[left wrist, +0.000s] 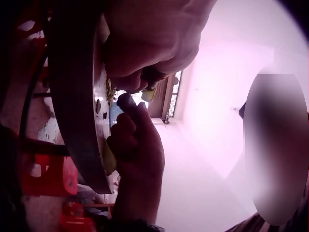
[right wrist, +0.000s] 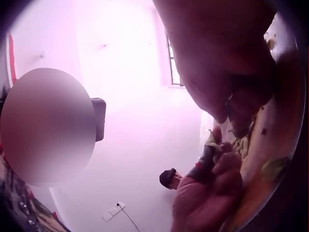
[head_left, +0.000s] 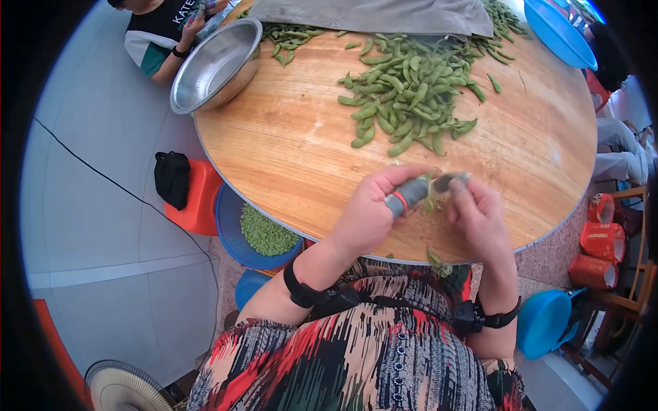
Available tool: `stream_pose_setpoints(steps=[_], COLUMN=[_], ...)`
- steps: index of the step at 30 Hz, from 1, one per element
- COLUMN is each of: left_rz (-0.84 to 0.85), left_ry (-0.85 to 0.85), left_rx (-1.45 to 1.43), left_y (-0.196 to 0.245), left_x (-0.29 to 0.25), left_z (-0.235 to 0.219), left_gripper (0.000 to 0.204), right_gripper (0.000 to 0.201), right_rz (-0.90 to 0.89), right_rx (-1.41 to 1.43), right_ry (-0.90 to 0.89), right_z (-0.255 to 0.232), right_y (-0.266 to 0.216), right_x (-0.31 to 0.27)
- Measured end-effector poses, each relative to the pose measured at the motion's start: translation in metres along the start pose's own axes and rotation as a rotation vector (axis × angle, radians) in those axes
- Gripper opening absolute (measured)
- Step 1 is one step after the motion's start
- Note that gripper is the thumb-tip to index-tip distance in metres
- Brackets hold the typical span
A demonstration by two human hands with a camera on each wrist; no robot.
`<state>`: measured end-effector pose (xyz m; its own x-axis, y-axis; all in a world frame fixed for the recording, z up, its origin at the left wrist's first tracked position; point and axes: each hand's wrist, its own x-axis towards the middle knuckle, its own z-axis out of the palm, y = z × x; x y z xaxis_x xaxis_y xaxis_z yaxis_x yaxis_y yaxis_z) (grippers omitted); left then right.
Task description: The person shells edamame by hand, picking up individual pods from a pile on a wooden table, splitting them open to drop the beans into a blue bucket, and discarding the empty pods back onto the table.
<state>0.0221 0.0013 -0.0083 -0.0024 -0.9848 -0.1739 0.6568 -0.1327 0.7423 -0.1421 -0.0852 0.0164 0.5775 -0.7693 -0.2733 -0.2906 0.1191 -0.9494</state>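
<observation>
Over the near edge of the round wooden table (head_left: 288, 130), my left hand (head_left: 370, 209) pinches a green soybean pod (head_left: 430, 198); in the right wrist view the pod (right wrist: 212, 140) shows at the fingertips. A grey cover (head_left: 406, 196) with a red band wraps the left thumb. Close beside it on the right is my right hand (head_left: 480, 212), fingers curled and blurred, a dark grey cover (head_left: 447, 181) at its thumb. I cannot tell whether the right fingers hold anything. A large heap of pods (head_left: 411, 89) lies just beyond both hands.
A metal colander (head_left: 218, 65) stands at the table's left edge, a blue basket (head_left: 558, 31) at the far right. Grey cloth (head_left: 377, 15) covers part of the pods. Below left, a blue basin (head_left: 233, 236) holds shelled beans (head_left: 269, 231) near a red stool (head_left: 199, 205). Another person (head_left: 154, 41) sits far left.
</observation>
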Motion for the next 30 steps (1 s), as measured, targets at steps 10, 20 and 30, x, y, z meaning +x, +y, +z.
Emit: stream_pose_setpoints(steps=[10,20,30], left_rz=[0.659,0.418,0.433], left_ry=[-0.041,-0.042,0.457], left_rx=[1.172,0.48,0.619], left_y=[0.009,0.004,0.033], left_x=[-0.008,-0.015,-0.064], left_z=[0.013,0.005,-0.017], left_gripper=[0.045,0.014,0.021], right_gripper=[0.017,0.015,0.017], right_rz=[0.128,0.152,-0.291], right_rx=[0.536,0.945,0.245], right_ry=[-0.339,-0.403,-0.69], right_z=[-0.003,0.025,0.037], right_y=[0.001,-0.011,-0.021], right_x=[-0.009,-0.01,-0.003])
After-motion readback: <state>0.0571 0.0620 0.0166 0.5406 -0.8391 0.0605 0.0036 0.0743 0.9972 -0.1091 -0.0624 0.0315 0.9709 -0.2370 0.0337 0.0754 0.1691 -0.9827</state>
